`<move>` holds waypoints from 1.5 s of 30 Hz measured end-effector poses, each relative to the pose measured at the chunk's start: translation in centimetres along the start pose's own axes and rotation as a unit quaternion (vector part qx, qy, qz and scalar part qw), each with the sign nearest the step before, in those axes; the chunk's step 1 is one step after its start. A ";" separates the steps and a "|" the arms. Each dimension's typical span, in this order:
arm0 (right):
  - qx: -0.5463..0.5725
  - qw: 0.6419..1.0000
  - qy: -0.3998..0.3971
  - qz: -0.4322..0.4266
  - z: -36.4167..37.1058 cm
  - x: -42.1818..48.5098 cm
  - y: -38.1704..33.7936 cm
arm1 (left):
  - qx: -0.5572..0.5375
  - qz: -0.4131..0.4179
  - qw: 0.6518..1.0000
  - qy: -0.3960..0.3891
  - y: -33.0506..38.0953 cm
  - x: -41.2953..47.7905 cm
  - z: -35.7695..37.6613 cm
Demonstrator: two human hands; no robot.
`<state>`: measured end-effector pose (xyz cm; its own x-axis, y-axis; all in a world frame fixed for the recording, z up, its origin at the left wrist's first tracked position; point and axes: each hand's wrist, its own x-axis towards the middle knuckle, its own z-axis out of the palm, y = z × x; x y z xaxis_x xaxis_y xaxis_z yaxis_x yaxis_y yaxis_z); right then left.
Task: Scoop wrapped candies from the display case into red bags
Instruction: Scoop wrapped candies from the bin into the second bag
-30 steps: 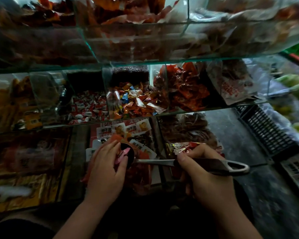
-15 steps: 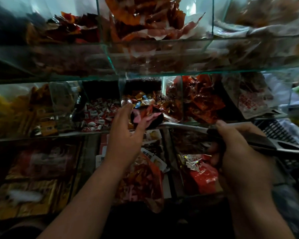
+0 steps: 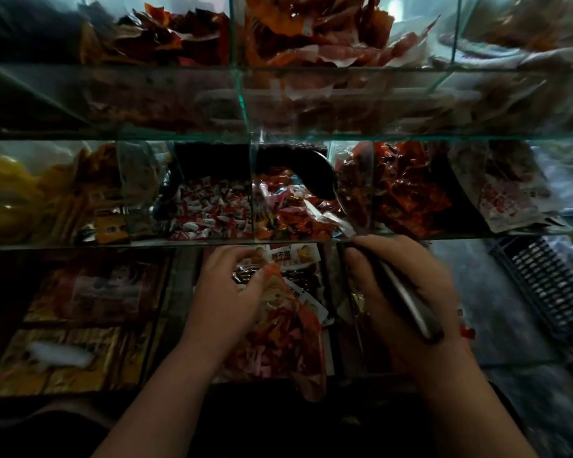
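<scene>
Red bag (image 3: 278,342), mouth pinched by left hand (image 3: 225,292); right hand (image 3: 401,292) grips scoop (image 3: 414,312), bowl among candies (image 3: 291,216) above, beyond bag.

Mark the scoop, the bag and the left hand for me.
scoop (image 3: 313,173), head view, on its dark bowl.
bag (image 3: 278,345), head view, on its filled middle.
left hand (image 3: 224,294), head view, on its back.

A black slatted crate (image 3: 549,289) stood on the grey floor (image 3: 497,292) at the right. White packets with red print (image 3: 506,200) leaned near it. Orange snack packets (image 3: 311,31) were piled high up, yellow goods (image 3: 7,193) lay far left, and flat boxes (image 3: 80,292) lay below them.
</scene>
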<state>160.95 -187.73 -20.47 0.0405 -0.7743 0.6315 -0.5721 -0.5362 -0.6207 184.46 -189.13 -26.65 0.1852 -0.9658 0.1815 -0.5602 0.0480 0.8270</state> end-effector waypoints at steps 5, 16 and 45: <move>0.117 0.982 0.058 0.134 -2.5 -2.8 -3.3 | 0.011 -0.029 0.999 -0.032 -0.3 -1.4 -1.1; 0.235 0.950 -0.016 0.203 -3.5 -4.6 -6.9 | -0.176 -0.077 0.980 -0.051 1.7 -1.7 -2.3; -0.054 0.865 -0.490 0.096 7.8 -7.7 0.9 | 0.107 -0.057 0.992 0.030 -3.5 -6.7 -2.4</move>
<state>166.50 -184.87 -29.58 0.5808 -0.7870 -0.2083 -0.7160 -0.3721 -0.5907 187.05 -182.20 -29.47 0.3019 -0.9443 0.1308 -0.6904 -0.1219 0.7131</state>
